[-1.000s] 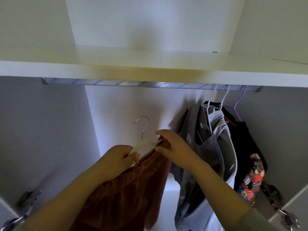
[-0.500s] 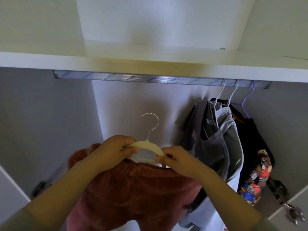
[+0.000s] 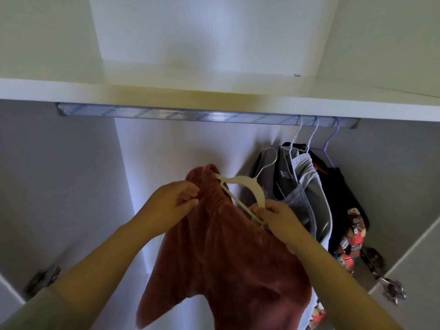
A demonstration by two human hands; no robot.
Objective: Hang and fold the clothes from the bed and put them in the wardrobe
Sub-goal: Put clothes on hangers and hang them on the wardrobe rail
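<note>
**Rust-red garment held on a hanger below the wardrobe rail**

At the far left, a metal door hinge point(image 3: 41, 281) sat low on the wardrobe's side panel. Above it, the left end of the rail point(image 3: 142, 114) began under the white shelf point(image 3: 95, 91) and ran across to the right.

The left hand point(image 3: 175, 198) was raised inside the wardrobe. Its grip was narrow, with thumb and fingers pinched on the gathered top edge of the rust-red garment point(image 3: 226, 258). The garment hung down between the two forearms, well below the rail.

The cream hanger point(image 3: 240, 184) lay tilted. Its upper-left end was tucked into the garment's top edge, and its metal hook pointed up and to the right. The hook was off the rail and showed against the grey clothes behind it.

The right hand point(image 3: 278, 217) gripped the hanger's lower end, fingers curled round it just where the fabric met it.

Further right, grey garments point(image 3: 300, 186) hung from the rail on white hangers. Just beside them, a dark garment point(image 3: 345, 186) with a bright cartoon print hung on a purple hanger point(image 3: 332, 144).

A second hinge point(image 3: 391, 290) showed at the lower right.
</note>
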